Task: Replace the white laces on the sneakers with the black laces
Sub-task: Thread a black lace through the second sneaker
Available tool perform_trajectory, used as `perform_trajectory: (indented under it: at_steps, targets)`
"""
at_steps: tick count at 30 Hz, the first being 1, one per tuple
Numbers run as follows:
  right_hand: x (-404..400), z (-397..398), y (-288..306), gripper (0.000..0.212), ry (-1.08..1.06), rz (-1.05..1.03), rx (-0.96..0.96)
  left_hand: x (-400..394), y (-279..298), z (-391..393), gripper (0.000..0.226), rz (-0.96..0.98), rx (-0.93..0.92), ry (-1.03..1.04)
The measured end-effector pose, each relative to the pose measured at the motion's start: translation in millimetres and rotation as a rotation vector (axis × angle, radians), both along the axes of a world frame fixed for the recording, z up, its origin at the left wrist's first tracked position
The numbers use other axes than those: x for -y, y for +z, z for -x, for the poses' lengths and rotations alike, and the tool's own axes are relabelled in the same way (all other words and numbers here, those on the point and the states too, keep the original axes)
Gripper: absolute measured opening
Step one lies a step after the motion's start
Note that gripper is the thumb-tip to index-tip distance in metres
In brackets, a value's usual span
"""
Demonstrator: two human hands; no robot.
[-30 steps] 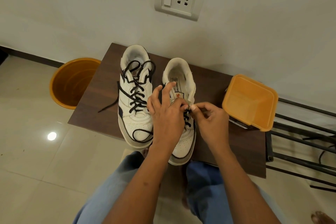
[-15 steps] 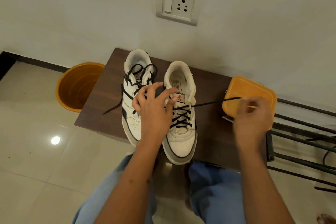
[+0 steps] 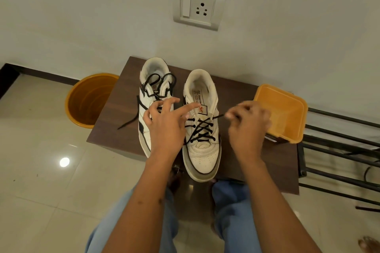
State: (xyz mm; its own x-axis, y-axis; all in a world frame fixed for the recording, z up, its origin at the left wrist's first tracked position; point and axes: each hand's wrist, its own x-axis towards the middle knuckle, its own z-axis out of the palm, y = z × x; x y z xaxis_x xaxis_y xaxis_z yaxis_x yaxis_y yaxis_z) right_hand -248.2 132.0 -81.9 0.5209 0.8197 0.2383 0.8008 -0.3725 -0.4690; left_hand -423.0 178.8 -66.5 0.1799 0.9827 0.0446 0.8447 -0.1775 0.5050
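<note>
The right sneaker (image 3: 202, 129) is standing near the front edge of the worktop (image 3: 115, 121). The right hand (image 3: 248, 127) is pinching the black lace (image 3: 218, 117) just beside an upper eyelet. The left hand (image 3: 164, 123) is resting with straight fingers on the sneaker's tongue.

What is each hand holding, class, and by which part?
The right hand pinches the black lace by its free end, beside the right sneaker. The left hand holds nothing; its fingers are spread.
</note>
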Motion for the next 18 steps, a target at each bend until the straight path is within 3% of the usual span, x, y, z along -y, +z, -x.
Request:
perform_trajectory:
  at_steps: [3, 4, 6, 9, 11, 13, 18]
  targets:
    - [6.8, -26.6, 7.1, 0.007, -0.5, -0.148, -0.143, 0.1, 1.7, 2.7, 0.045, 0.001, 0.01, -0.004]
    - [9.3, -30.0, 8.6, 0.009, -0.579, -0.157, -0.127, 0.7, 1.5, 3.3, 0.046, 0.012, 0.018, -0.008]
    - [10.8, -27.1, 7.9, 0.017, -0.466, -0.116, -0.074, 1.6, 0.7, 4.3, 0.046, 0.047, 0.033, -0.015]
    - [7.0, -4.2, 1.7, 0.02, 0.025, 0.032, -0.06, 3.6, 0.3, 3.2, 0.045, 0.056, 0.035, -0.023]
    - [4.9, 7.8, -8.2, 0.015, 0.207, 0.107, -0.061, 6.3, -0.2, 1.4, 0.045, 0.031, 0.023, -0.018]
    - [3.7, 9.0, -12.9, 0.013, 0.174, 0.059, -0.096, 8.7, -1.4, 0.8, 0.042, -0.014, 0.005, -0.003]
    - [9.0, -13.9, -2.5, 0.014, -0.259, -0.077, -0.338, 9.6, -7.5, 0.9, 0.043, -0.042, -0.013, -0.004]
